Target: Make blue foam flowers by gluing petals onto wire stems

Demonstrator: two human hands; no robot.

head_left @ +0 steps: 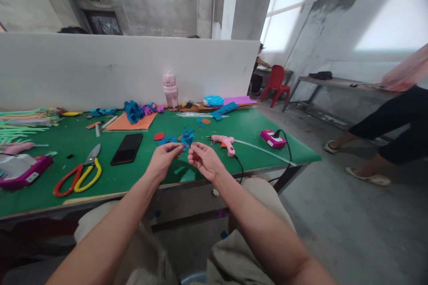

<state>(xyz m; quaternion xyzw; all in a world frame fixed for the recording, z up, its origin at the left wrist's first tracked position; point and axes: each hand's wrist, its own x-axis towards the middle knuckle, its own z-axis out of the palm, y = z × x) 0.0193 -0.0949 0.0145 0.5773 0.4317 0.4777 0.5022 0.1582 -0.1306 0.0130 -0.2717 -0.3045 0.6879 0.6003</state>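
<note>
Both hands meet just above the near edge of the green counter [110, 178]. The left hand [162, 156] is curled, its thumb and forefinger pinched together on something too small to make out. The right hand [204, 159] sits just beside it, fingertips almost touching the left's, also pinched shut on a thin, fine piece; whether both hands grip the same item I cannot tell.

Just beyond the fingertips lies a scatter of blue foam scraps [183, 137], with a small red foam piece [159, 136] to their left. To the right of the right hand, close by, a pink glue gun [224, 143] rests on the counter with a clear glue stick [264, 149] trailing out behind it toward a pink power strip [273, 138]. Left of the left hand lies a black phone [127, 148], face up, and farther left a pair of scissors with red and yellow handles [79, 175]. Well beyond the hands, near the white partition [100, 69], stand a pink water bottle [170, 91] and a cluster of blue foam flowers [133, 111] on an orange sheet [129, 123]. Another person's legs [384, 142] are at far right.
</note>
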